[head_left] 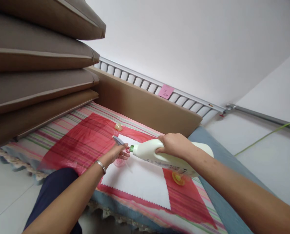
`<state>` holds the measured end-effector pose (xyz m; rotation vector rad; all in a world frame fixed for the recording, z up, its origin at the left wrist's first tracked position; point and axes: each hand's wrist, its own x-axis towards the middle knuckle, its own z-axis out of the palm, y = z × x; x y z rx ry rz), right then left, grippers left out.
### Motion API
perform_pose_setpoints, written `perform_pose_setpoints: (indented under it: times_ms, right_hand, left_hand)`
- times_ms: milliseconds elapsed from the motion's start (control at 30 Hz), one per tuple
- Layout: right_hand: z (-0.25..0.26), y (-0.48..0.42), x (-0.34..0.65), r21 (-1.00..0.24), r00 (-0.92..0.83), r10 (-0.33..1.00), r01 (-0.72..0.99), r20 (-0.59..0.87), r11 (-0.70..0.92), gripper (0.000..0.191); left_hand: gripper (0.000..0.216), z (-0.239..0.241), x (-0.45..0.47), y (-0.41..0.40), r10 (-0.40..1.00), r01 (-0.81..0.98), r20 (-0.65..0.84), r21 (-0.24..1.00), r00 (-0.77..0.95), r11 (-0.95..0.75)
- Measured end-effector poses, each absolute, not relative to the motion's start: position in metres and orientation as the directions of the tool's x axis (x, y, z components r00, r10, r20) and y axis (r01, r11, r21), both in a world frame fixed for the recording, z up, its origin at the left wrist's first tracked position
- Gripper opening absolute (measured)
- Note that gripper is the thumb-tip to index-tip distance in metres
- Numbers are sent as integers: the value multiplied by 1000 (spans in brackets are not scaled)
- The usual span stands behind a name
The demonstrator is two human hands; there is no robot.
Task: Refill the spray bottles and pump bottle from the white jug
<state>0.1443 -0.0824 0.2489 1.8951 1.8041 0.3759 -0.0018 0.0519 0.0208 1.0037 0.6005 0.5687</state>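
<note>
My right hand (174,145) grips a large white plastic bottle (159,155), tipped on its side with its green neck (131,149) pointing left. My left hand (115,153), with a metal bracelet on the wrist, is closed around a small clear pink container (120,161) held right under the bottle's neck. Both are over a white cloth (140,180) with zigzag edges, which lies on a red plastic sheet (86,139). A grey thin object (118,140) sticks up beside my left fingers. An orange cap (178,178) lies under the bottle.
The red sheet covers a striped mattress (57,128). A small clear cap (118,126) lies near the back. Brown cushions (37,61) are stacked at left, a brown headboard (145,107) behind with a pink note (166,91) on the rail. Tiled floor lies at right.
</note>
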Motion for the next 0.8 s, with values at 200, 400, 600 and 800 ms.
perform_pose_setpoints:
  times_ms: [200, 400, 600, 800]
  right_hand:
    - [250, -80, 144, 529, 95, 984, 849, -150, -1, 38]
    - [250, -78, 144, 532, 106, 982, 847, -159, -5, 39]
    - [250, -76, 146, 532, 96, 983, 847, -156, 2, 40]
    - [251, -73, 143, 550, 98, 983, 835, -158, 6, 40]
  left_hand:
    - [45, 18, 0, 54, 690, -158, -208, 891, 693, 427]
    - [41, 18, 0, 54, 687, -165, -203, 888, 697, 429]
    - [42, 20, 0, 54, 689, -162, -209, 887, 694, 432]
    - [40, 25, -3, 52, 685, -156, -206, 891, 699, 427]
